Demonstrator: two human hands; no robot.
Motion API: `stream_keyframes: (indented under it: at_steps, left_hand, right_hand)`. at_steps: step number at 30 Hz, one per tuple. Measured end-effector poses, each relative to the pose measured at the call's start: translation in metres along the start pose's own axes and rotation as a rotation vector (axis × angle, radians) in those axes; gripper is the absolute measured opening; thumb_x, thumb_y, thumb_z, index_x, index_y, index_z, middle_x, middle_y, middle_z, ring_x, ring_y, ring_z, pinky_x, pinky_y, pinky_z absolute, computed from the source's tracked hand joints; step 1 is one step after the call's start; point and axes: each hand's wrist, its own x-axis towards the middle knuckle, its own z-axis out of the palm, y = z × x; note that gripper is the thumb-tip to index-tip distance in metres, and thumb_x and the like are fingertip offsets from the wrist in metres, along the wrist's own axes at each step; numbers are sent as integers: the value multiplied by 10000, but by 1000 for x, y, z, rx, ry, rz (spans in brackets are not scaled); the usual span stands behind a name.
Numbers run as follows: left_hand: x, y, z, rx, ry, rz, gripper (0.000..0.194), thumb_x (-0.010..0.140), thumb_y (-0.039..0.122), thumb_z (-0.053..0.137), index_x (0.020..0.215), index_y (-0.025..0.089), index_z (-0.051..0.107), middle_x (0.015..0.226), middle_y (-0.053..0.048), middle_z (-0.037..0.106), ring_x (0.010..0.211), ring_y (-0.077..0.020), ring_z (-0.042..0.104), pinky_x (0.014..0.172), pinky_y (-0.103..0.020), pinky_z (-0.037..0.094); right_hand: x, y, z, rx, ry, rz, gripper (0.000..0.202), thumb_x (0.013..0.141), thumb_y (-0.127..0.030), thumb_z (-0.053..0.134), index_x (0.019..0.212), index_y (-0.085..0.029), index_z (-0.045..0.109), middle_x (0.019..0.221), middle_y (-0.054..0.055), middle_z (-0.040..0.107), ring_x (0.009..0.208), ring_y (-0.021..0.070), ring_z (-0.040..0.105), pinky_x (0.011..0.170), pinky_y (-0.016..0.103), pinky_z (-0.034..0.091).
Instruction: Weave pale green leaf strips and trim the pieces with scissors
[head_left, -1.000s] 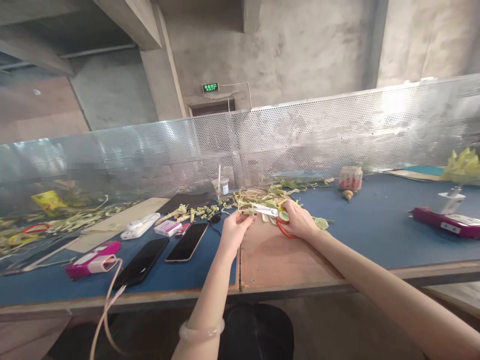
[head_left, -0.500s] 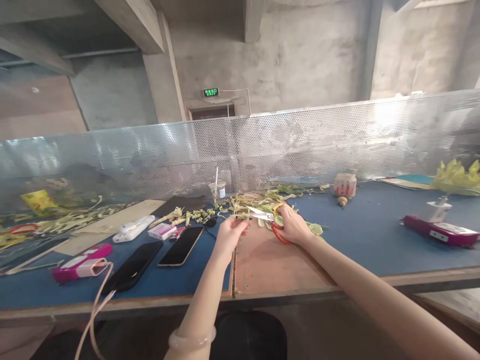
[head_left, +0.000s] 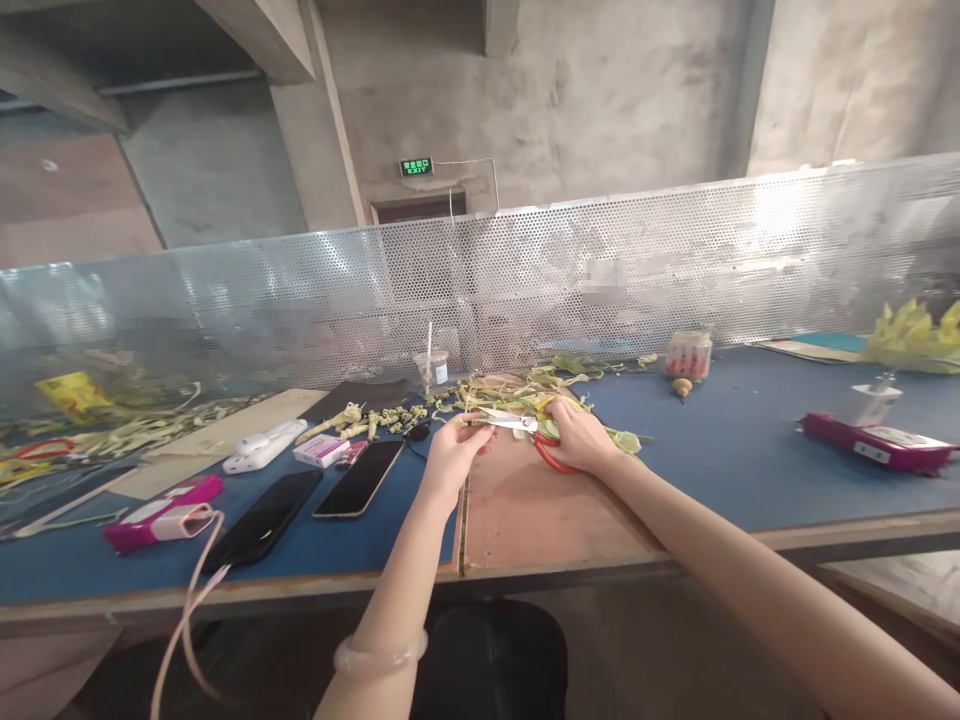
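My right hand (head_left: 574, 435) grips a pair of scissors (head_left: 517, 421) with orange-red and yellow handles, the blades pointing left. Facing it, my left hand (head_left: 454, 450) is closed in a pinch beside the blade tips. A small bit of plant stem seems to be between its fingertips, mostly hidden. Behind and under both hands lies a loose heap of pale green leaves and stems (head_left: 517, 388), on a bare wooden board (head_left: 555, 515) let into the blue tabletop. Left of the heap is a row of knobbly cut greenish pieces (head_left: 382, 422).
Two dark phones (head_left: 360, 480), a small pink-and-white box (head_left: 321, 450) and a white power strip (head_left: 264, 446) lie on the left. A plastic cup (head_left: 433, 372) with a straw stands behind. To the right are a jar (head_left: 688, 357) and a magenta device (head_left: 877, 442). A perforated metal screen (head_left: 525, 290) backs the table.
The scissor blades, spread apart before, are now closer together. Both hands stay in nearly the same place over the board. The whole view has shifted slightly, with everything appearing higher.
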Motion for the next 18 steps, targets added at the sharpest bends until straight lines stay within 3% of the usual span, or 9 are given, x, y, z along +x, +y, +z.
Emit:
stream_keyframes:
  at_steps: [18]
  left_hand:
    - [1, -5, -1, 79, 6, 30, 320, 645, 275, 660, 924, 141, 582, 809, -95, 671, 738, -175, 622, 623, -263, 483]
  right_hand:
    - [-3, 1, 5, -97, -23, 16, 306, 768, -449, 463, 903, -175, 461, 908, 86, 563, 768, 200, 545, 537, 258, 336]
